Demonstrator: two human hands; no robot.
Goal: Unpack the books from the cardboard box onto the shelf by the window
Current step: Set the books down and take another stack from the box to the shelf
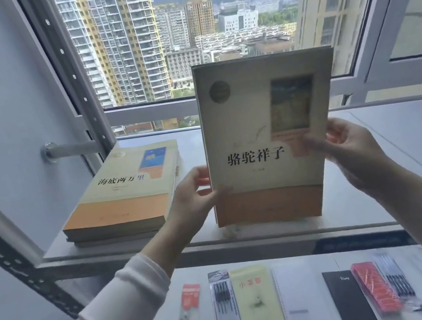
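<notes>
Window-side shelf [381,203] carries a flat stack of books [123,195] at its left end; lower shelf [299,252] holds pens and notebooks, cardboard box not in view. Left hand [193,202] and right hand [355,154] hold the cream-and-orange book [265,139] upright, fingers [201,174] closed on its side edges, bottom edge at or just above the shelf, can't tell which. To do it well: tip it flat and land it squarely on the stack, spine aligned, releasing only once supported.

left hand [196,200] + right hand [349,152]: grip book [264,133] upright | shelf [378,186]: book stack [125,192] lies left
</notes>
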